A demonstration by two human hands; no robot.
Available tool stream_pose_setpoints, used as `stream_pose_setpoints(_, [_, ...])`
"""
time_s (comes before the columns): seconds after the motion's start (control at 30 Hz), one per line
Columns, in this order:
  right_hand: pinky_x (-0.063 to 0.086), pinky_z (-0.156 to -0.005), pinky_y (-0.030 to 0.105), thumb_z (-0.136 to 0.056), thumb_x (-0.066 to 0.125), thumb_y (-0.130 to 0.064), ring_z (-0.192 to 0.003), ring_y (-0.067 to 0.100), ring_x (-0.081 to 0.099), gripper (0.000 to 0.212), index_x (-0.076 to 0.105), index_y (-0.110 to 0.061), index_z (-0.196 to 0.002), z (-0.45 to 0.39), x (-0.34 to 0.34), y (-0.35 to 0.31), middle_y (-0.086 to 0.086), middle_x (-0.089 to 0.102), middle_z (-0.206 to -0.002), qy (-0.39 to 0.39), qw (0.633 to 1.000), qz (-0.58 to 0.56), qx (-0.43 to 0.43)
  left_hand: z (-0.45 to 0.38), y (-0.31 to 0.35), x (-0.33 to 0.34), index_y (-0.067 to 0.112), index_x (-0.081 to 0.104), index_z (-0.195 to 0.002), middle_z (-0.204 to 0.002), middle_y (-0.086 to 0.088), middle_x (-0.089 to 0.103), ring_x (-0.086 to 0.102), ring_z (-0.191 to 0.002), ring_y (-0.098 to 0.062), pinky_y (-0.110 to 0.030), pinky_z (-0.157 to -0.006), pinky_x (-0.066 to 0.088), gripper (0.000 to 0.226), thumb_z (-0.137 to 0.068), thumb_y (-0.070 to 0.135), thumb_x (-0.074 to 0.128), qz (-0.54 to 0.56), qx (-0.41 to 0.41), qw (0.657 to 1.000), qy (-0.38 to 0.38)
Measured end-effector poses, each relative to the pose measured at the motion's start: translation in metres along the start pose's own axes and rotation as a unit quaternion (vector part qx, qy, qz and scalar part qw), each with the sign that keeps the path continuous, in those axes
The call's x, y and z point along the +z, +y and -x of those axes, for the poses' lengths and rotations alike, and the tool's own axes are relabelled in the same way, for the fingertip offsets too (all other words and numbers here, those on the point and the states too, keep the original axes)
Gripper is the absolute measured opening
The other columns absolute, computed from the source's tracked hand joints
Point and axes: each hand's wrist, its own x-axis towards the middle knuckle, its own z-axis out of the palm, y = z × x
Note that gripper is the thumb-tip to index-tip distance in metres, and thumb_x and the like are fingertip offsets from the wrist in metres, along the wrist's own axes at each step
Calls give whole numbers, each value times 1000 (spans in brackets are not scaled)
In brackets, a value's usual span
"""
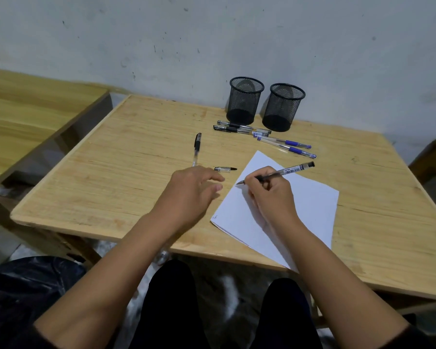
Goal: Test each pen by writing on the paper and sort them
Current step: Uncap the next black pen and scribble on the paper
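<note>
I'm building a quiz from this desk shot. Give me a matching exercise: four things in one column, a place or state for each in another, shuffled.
Things:
1. loose pen cap
2. uncapped pen
3. blue-capped pens
4. mesh cups

Places or states:
A. held in the right hand, tip over the paper
B. standing at the table's far edge, by the wall
C. lying on bare wood just beyond the left hand
D. lying between the cups and the paper

Pairs: 1-C, 2-A, 3-D, 4-B

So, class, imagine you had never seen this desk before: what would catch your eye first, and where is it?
First, the right hand gripping an uncapped pen, its tip at the top left edge of the white paper near the table's front. Next, two black mesh cups stand side by side at the back by the wall, with a cluster of capped pens lying just before them.
</note>
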Motion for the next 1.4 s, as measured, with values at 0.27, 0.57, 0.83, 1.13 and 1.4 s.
stream_pose_setpoints(0.27, [37, -41, 15, -92, 53, -18, -49, 7, 52, 17, 65, -16, -81, -1, -19, -19, -1, 60, -60, 25, 992, -114, 53, -61, -4, 26, 17, 64, -109, -109, -5, 64, 55, -105, -23, -36, -88, 48, 22, -87, 22, 59, -121, -25, 990, -65])
stream_pose_setpoints(0.57, [35, -40, 17, -89, 57, -11, -47, 8, 51, 16, 60, -16, -75, -7, -26, -32, 2, 62, -62, 18, 993, -118, -3, -52, 15, 16, 18, 66, -98, -91, 4, 67, 57, -70, 1, -3, -62, 39, 12, -86, 16, 62, 11, -21, 999, 21])
stream_pose_setpoints(0.83, [33, -41, 16, -88, 59, -9, -45, 9, 46, 13, 61, -14, -76, -9, -25, -41, 1, 58, -58, -17, 991, -126, -34, -37, 40, 3, 16, 69, -97, -92, 2, 70, 62, -84, -13, -26, -80, 49, 14, -85, 13, 62, 65, 43, 995, 61])
stream_pose_setpoints(1.13, [33, -42, 18, -88, 60, -5, -43, 9, 40, 15, 58, -10, -74, 3, -30, -36, -6, 53, -47, -49, 983, -141, -109, -26, 51, 6, 12, 72, -88, -82, -2, 73, 58, -80, -8, -8, -71, 40, 15, -83, 4, 61, 64, 103, 986, 113])
stream_pose_setpoints(1.4, [39, -47, 20, -88, 58, -4, -58, 13, 50, 15, 71, -11, -86, -2, -36, -33, 0, 58, -62, -50, 961, -263, -71, -36, 46, -9, 19, 70, -92, -89, 7, 70, 57, -74, 8, 2, -70, 36, 18, -86, 7, 59, 119, 16, 988, 93])
